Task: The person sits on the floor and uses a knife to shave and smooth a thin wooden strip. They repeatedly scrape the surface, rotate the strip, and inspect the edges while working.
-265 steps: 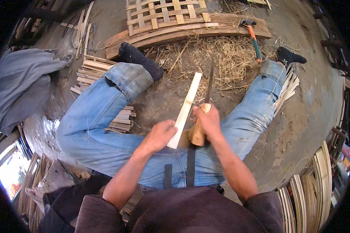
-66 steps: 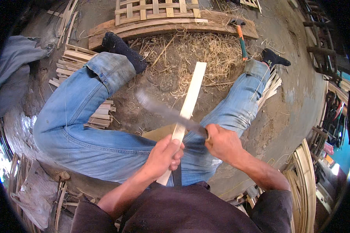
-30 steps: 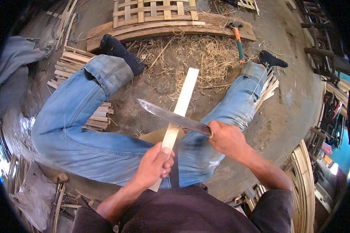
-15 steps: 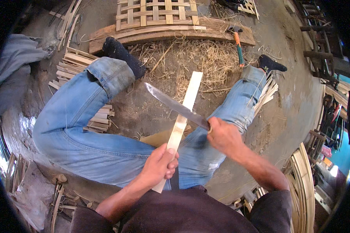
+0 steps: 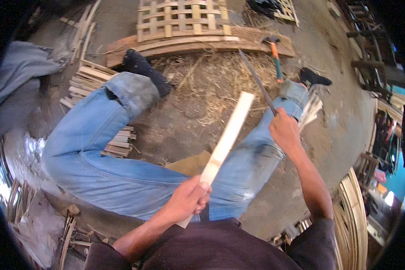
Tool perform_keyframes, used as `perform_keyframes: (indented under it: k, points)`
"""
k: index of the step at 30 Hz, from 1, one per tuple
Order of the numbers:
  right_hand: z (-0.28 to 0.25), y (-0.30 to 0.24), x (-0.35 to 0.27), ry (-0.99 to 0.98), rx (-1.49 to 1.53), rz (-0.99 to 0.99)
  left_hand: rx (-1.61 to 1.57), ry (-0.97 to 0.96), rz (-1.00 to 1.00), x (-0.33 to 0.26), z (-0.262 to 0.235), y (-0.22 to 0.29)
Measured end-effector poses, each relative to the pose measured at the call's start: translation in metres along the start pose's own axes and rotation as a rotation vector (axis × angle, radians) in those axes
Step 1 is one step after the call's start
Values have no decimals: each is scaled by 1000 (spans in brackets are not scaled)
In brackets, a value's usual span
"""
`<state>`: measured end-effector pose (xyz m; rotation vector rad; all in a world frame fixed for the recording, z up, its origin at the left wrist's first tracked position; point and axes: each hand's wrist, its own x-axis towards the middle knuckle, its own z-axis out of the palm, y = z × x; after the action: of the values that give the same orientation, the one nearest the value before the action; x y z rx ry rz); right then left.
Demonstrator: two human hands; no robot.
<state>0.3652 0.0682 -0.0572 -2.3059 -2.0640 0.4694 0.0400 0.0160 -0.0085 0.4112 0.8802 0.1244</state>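
A pale flat bamboo strip (image 5: 228, 136) slants up and away from my lap, its lower end held in my left hand (image 5: 188, 198), which is closed round it. My right hand (image 5: 285, 130) grips the handle of a long knife (image 5: 259, 82) above my right shin. The blade points up and to the left, apart from the strip, and is seen almost edge-on. The fingers of my right hand hide most of the handle.
Ahead, a woven lattice panel (image 5: 183, 19) rests at a wooden plank (image 5: 121, 50). A hammer (image 5: 275, 58) with an orange and green handle leans there. Shavings (image 5: 216, 85) cover the floor between my legs. Split strips (image 5: 87, 81) are stacked on the left, longer ones (image 5: 350, 220) at right.
My right hand has moved the knife up and to the right, off the strip, and the blade has turned steeper. The strip's far end has swung a little to the right.
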Motion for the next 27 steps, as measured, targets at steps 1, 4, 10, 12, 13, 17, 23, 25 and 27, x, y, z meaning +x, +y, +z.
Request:
perform_keyframes:
  k: [1,4,10,12,13,17,23,25,27]
  points:
    - [-7,-12,-3,3,20,-70,75,0,26,3,-3,2]
    - [0,-30,-20,-23,7,-160,780,223,438,60,-28,24]
    - [-8,-72,35,278,1174,251,1744,722,489,204,-56,121]
    - [-34,-123,28,125,1369,154,2148,803,649,232,-70,127]
    - [-47,-150,21,65,1446,108,2302,837,768,239,-64,131]
    - [-76,-239,22,-29,1954,12,2510,959,971,243,-54,132]
    - [-74,-307,18,-153,2082,-30,2175,874,678,218,-64,118]
    - [-70,-318,9,-246,2070,-31,2082,865,643,218,-58,120]
    - [-64,-321,9,-213,2133,-66,2007,870,604,213,-58,120]
